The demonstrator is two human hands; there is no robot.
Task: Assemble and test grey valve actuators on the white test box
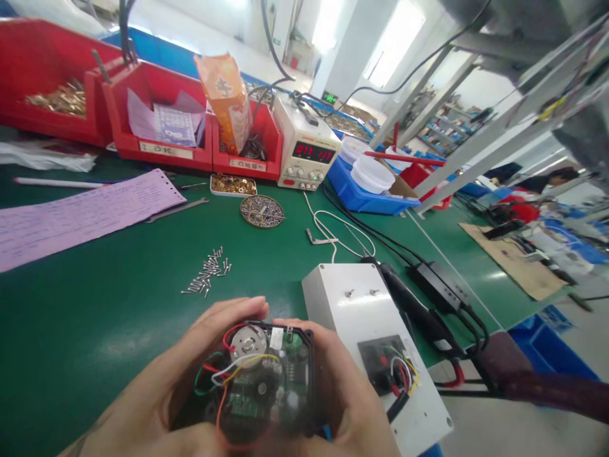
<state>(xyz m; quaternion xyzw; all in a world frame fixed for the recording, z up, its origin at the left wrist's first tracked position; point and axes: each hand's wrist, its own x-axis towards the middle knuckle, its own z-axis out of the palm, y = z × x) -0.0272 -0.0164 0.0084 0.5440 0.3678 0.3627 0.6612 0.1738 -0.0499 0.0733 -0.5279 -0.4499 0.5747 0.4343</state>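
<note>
Both my hands hold a small black open housing [266,387] close to me, low in the head view. Inside it sit a round silver motor, a green circuit board and red, yellow, white and green wires. My left hand [166,393] wraps its left side, fingers curled over the top edge. Along its right side lies my right hand [347,400]. A white box [361,311] with two small toggle switches and a wired opening lies just to the right.
Loose screws [208,271] lie on the green mat [95,317]. Behind stand red bins [157,114], a power supply [307,152] with red digits, trays of brass parts [233,185], a pink paper sheet [80,212], a blue tray [361,190], and a black electric screwdriver [413,311].
</note>
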